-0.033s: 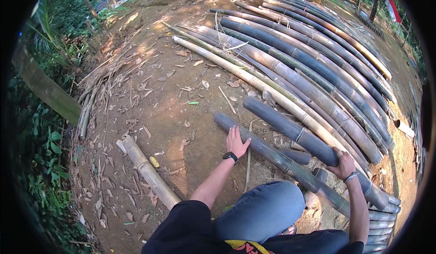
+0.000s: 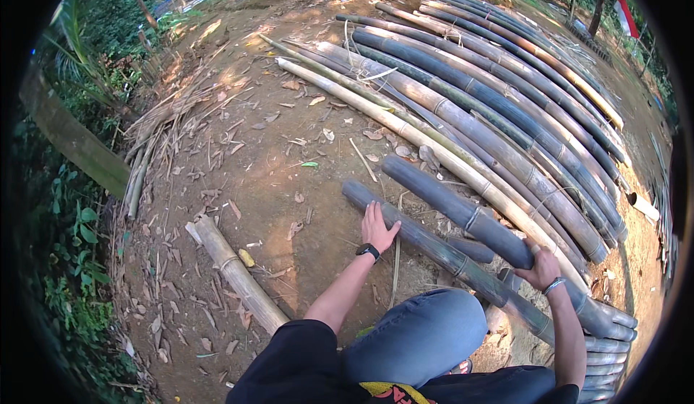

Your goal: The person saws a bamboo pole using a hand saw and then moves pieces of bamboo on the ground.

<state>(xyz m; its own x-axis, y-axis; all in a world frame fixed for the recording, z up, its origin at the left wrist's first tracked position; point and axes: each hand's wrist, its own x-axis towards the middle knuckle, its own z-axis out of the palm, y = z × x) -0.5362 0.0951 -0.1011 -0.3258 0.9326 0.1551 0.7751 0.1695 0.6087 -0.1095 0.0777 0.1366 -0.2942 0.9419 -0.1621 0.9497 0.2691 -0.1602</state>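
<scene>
My left hand point(image 2: 379, 230) lies on a dark bamboo pole point(image 2: 434, 254), its fingers stretched and spread over the top. That pole slants from the middle of the head view down to the right, past my bent knee. Just beyond it runs a second, thicker dark bamboo pole point(image 2: 441, 191), roughly parallel. My right hand point(image 2: 542, 268) is wrapped around the second pole, thumb and fingers against its side. Between the two poles a short dark bamboo piece point(image 2: 472, 249) rests on the ground. The near pole's lower end is partly hidden by my right forearm.
Many long bamboo poles point(image 2: 491, 133) lie side by side beyond. A pale bamboo pole point(image 2: 390, 120) edges them. Cut bamboo ends point(image 2: 606, 358) are stacked at lower right. A cracked bamboo length point(image 2: 238, 274) and a stick pile point(image 2: 163, 126) lie left, on leaf-strewn dirt.
The second, thicker pole has shifted slightly left and toward me, closer to the near pole. My right hand has moved left with it. My left hand stays almost where it was.
</scene>
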